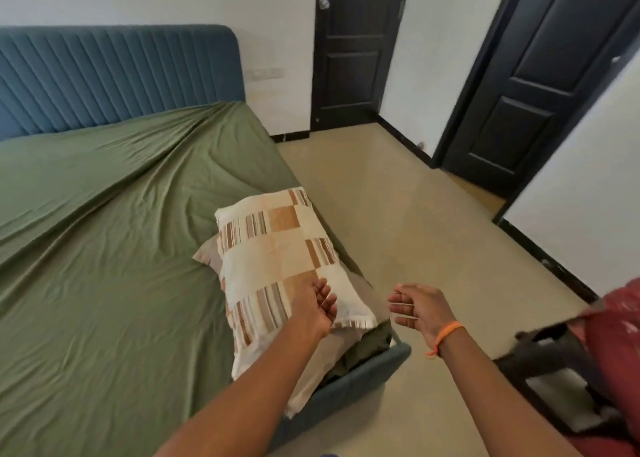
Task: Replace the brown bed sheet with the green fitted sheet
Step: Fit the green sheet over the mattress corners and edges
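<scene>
- Bedroom with white walls, a beige floor point(398, 221) and two dark panelled doors, one point(353, 51) past the head of the bed, another point(540, 85) to the right.
- Green fitted sheet point(104, 234) spread across the mattress, creased in long diagonal folds running toward the blue ribbed headboard point(114, 75).
- Near corner of that sheet bunched and loose above the blue bed frame point(360, 384), not pulled flat.
- Patterned pillow point(280, 259) in cream, tan and brown stripes lying near the right edge of the bed, on top of a second, plainer pillow point(318, 363).
- Left hand point(317, 309) over the near end of the patterned pillow, fingers loosely curled, gripping nothing; contact with the pillow unclear.
- Right hand point(419, 306) out past the bed's edge, over the floor, half open and empty, an orange band point(446, 333) on the wrist.
- Red patterned cloth point(620, 314) and a dark object at far right, blurred.
</scene>
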Tool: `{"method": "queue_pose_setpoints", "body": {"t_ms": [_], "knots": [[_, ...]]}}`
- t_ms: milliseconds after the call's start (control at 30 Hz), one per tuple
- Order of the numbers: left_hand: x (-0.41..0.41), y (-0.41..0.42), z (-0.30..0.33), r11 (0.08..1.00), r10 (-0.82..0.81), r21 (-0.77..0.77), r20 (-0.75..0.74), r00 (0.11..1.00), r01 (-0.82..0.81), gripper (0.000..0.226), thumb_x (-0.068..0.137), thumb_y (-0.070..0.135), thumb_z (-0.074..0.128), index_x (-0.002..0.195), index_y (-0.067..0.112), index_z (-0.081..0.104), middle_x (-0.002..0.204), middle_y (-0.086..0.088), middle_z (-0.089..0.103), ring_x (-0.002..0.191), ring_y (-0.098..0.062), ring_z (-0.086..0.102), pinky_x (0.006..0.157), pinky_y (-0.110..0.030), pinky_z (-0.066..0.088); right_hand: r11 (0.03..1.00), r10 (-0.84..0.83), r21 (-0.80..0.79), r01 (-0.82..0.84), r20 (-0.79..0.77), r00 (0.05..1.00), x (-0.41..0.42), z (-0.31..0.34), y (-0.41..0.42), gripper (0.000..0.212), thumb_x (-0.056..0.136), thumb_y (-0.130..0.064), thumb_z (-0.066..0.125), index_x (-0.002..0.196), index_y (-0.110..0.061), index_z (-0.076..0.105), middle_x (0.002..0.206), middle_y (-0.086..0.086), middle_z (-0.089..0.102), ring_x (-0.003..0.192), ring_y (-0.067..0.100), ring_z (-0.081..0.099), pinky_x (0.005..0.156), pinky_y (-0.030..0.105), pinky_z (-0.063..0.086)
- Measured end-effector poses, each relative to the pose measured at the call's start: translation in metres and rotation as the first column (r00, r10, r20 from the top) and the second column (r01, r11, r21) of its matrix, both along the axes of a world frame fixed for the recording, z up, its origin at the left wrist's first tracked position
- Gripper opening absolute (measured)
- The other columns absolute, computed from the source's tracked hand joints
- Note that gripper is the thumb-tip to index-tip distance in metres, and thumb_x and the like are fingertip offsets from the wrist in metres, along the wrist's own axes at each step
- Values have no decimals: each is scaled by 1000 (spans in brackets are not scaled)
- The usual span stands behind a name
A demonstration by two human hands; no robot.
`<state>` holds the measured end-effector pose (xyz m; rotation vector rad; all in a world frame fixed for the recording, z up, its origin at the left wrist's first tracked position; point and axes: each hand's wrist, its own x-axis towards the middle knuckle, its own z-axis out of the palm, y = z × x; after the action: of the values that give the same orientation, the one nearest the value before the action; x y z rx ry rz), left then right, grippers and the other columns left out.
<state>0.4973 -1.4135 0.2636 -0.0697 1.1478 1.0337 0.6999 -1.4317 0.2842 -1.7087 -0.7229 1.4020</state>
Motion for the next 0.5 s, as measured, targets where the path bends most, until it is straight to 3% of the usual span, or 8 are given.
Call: {"method": "queue_pose_setpoints", "body": {"t_ms": [133,300,500], "knots": [[52,87,-20,993,117,32,5,993,-117,17,88,18,48,79,15,61,65,-1,53,55,-14,46,54,-25,35,983,184,24,-183,-39,982,49,-10,102,10,95,-17,61,98,-8,64,83,10,72,70,22,66,59,30,52],[132,204,-46,969,245,-41,36,969,-244,21,93,22,47,80,16,62,66,-1,54,56,-14,46,55,-26,33,960,278,-24,-280,-70,958,118,-31,232,12,95,-18,62,101,-9,65,86,11,72,71,21,68,59,30,53],[231,345,-11,959,283,-3,48,958,-283,24,90,18,46,68,19,56,63,2,47,54,-13,40,54,-23,29,924,380,-30,-381,-14,925,209,-14,389,18,95,-17,61,105,-4,66,87,11,73,72,22,68,61,31,53]]}}
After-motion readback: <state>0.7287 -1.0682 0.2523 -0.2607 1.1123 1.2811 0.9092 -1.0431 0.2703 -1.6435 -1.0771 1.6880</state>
